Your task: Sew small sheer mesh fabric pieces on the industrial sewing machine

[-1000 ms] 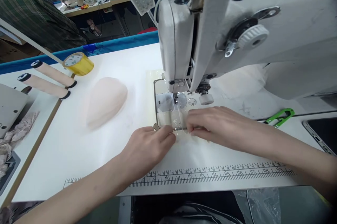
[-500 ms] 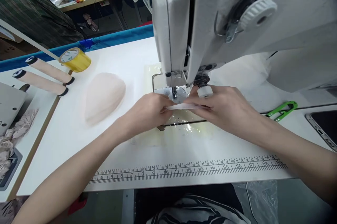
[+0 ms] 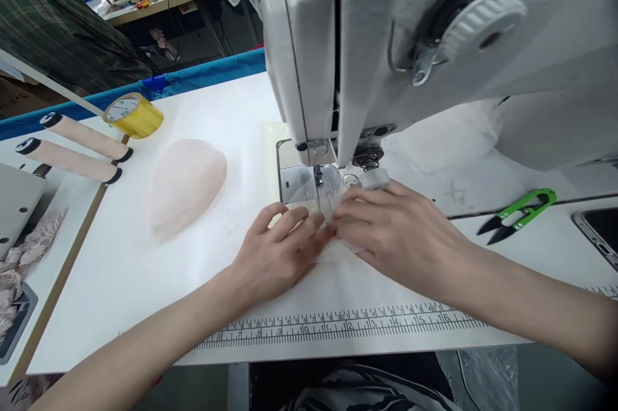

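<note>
A thin, see-through pale fabric [image 3: 327, 203] lies at the presser foot [image 3: 318, 176] of the white sewing machine [image 3: 309, 63]. My left hand [image 3: 282, 247] is just in front of the needle plate, its fingers curled and pinching the fabric's near part. Close against it, my right hand [image 3: 396, 230] closes on the same fabric, thumb tucked beneath and out of sight. The fingertips of both hands nearly meet. To the left, a sheer peach fabric piece [image 3: 188, 185] with a rounded edge rests on the white table [image 3: 193, 288].
Green thread snips [image 3: 524, 212] and a phone [image 3: 599, 234] lie at the right. On the left are two peach thread cones [image 3: 72, 160] and a yellow tape roll [image 3: 134, 116]. A printed ruler [image 3: 347, 327] runs along the front edge. Another person's plaid sleeve [image 3: 62, 31] shows beyond.
Both hands have come nearer to me with the fabric, and the presser foot and needle plate show more. The fabric, formerly a taut edge-on strip between the hands, now lies lower and flatter.
</note>
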Motion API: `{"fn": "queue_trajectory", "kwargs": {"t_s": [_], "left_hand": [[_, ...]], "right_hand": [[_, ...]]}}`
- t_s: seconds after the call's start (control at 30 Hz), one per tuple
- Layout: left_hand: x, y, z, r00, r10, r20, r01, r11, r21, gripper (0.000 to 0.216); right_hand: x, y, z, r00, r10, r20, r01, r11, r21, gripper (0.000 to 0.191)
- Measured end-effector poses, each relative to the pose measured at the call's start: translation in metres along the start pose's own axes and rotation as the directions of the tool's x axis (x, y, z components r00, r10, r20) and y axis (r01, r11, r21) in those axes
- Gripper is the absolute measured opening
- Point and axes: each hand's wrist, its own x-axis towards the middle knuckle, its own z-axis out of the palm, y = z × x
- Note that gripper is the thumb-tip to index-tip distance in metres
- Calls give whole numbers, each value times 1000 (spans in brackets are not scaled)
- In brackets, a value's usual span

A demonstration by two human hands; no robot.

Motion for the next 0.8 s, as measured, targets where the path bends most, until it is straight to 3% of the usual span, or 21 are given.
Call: {"fn": "queue_trajectory", "kwargs": {"t_s": [0.17,0.53,0.8], "left_hand": [[-4,4,-4,993,-42,114,42,999,8,32],[-3,-3,0,992,-63,113,66,997,-26,31],[4,-18,9,988,-103,114,105,994,-15,35]], "right_hand": [[-3,-1,2,1000,12,3,-12,1000,10,27],[-1,1,5,999,1,-39,-1,1000,-2,33],[5,13,16,988,-33,-148,13,991,-131,31]]}}
